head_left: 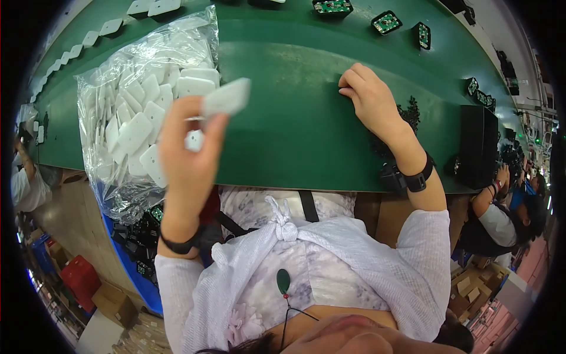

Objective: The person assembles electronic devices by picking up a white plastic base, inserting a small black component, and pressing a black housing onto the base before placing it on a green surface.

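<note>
My left hand (191, 141) is raised at the edge of a clear plastic bag (91, 112) and pinches a white plastic cover (229, 97), slightly blurred. Inside the bag lie many similar flat white covers (134, 134) with rounded corners. Over the green table (283, 130), my right hand (370, 97) is closed, thumb and fingertips pressed together. Whatever those fingers hold, if anything, is too small or hidden to make out. Beside that wrist, partly behind the forearm, is a heap of small black parts (411, 115).
Black housings with green circuit boards (387, 22) stand along the far edge and right side. White covers (111, 27) line the far left. A black box (477, 147) stands at right. Below the bag is a blue bin (132, 268) of black parts. Other people sit at both sides.
</note>
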Tool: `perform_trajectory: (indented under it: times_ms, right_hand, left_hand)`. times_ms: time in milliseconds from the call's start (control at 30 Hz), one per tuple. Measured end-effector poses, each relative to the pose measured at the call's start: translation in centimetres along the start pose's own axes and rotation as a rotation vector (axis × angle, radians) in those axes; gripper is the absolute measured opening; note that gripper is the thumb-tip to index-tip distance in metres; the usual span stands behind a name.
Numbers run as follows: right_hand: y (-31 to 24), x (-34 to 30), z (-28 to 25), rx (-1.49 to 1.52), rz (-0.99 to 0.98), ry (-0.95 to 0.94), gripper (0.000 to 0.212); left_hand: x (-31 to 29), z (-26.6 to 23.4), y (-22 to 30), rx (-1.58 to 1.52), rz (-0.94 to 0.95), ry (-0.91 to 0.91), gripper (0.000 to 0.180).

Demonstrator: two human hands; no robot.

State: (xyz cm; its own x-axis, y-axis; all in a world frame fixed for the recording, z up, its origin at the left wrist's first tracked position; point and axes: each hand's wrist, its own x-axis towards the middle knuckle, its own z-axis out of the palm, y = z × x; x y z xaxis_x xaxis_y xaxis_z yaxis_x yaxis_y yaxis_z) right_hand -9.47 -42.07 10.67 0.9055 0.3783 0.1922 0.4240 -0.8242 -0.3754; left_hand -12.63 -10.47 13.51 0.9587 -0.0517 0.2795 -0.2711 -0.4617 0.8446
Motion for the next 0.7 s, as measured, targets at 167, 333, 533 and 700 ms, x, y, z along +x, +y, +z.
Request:
perform_trajectory:
  times_ms: [167, 333, 533, 700]
  right_hand:
    - [-3.1, -0.5, -1.0, 0.503, 0.325, 0.004, 0.009]
    - [-6.3, -1.9, -0.7, 0.915, 0.27, 0.12, 0.014]
    - [-8.6, -2.2, 1.5, 1.096, 0.319, 0.241, 0.016]
    - [-9.0, -1.6, 1.1, 0.787, 0.273, 0.271, 0.011]
  left_hand:
    - [-0.2, 5.8, 1.2, -0.646, -0.317, -0.219, 0.031]
    - [-0.7, 8.2, 1.2, -0.6, -0.239, -0.35, 0.026]
    - [-0.8, 9.4, 1.8, -0.39, 0.08, -0.18, 0.023]
    - [-1.1, 9.6, 0.8, -0.295, 0.198, -0.124, 0.022]
